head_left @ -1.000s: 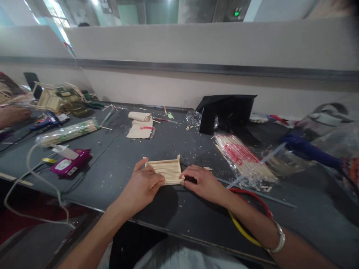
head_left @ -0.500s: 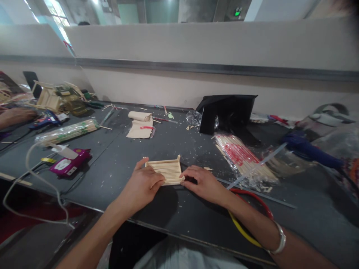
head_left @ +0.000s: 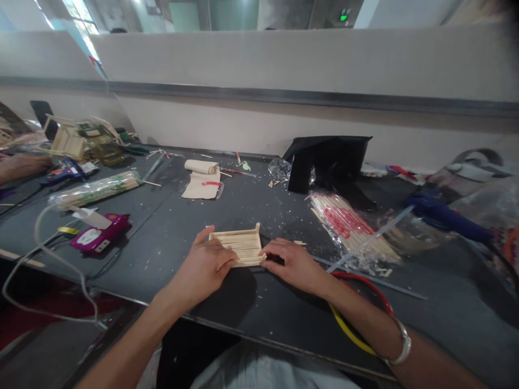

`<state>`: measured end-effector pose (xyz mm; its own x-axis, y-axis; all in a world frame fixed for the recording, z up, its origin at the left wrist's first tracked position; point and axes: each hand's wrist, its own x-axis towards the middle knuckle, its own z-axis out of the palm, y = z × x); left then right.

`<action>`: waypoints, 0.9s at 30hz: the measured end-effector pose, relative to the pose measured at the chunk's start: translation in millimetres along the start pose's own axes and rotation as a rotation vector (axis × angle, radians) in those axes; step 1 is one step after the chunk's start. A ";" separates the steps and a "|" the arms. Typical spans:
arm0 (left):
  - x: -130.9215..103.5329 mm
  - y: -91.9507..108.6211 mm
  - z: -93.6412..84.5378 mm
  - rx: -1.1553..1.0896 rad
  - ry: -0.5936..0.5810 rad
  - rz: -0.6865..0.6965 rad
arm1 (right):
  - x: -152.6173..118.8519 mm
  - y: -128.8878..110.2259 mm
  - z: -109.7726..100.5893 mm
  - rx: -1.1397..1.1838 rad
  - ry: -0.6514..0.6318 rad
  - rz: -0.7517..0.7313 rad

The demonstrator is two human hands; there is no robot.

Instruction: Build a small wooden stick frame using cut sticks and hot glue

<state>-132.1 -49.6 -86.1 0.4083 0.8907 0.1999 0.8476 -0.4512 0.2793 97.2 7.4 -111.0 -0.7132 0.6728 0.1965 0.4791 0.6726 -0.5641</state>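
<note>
A small panel of pale wooden sticks [head_left: 245, 244] lies on the dark table between my two hands. Its sticks run side by side, with raised sticks along the edges and a short upright piece at the far right corner. My left hand [head_left: 208, 258] grips the panel's left side, fingers across it and the thumb at the near edge. At the near right corner, my right hand [head_left: 290, 262] pinches a small stick end between thumb and fingertips. The fingers hide the panel's left end.
Right of my hands lies a plastic bag of sticks [head_left: 352, 227], beside a blue glue gun [head_left: 450, 216] and a black stand [head_left: 328, 162]. To the left are a purple power strip [head_left: 99, 233] and bagged skewers [head_left: 97, 189]. Another person's hand [head_left: 24, 166] rests far left.
Both hands hold the same grip on the stick panel. The whole view has shifted very slightly; otherwise nothing visibly differs.
</note>
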 end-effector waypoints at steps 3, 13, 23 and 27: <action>0.4 0.2 0.1 0.006 -0.002 0.002 | 0.3 -0.1 0.2 -0.003 0.000 0.001; -0.4 0.4 0.3 -0.008 0.037 0.018 | 0.7 -1.8 -0.4 -0.005 -0.001 0.008; -1.1 0.7 1.9 0.012 0.058 0.037 | 0.5 -1.8 -0.2 0.006 0.000 0.016; -0.9 0.4 3.1 0.042 0.006 -0.007 | -0.1 -1.2 1.9 0.019 0.006 0.023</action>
<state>-131.1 -50.4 -89.1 0.3998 0.8936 0.2041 0.8640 -0.4417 0.2415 95.7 6.0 -111.9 -0.6987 0.6903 0.1880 0.4856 0.6506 -0.5839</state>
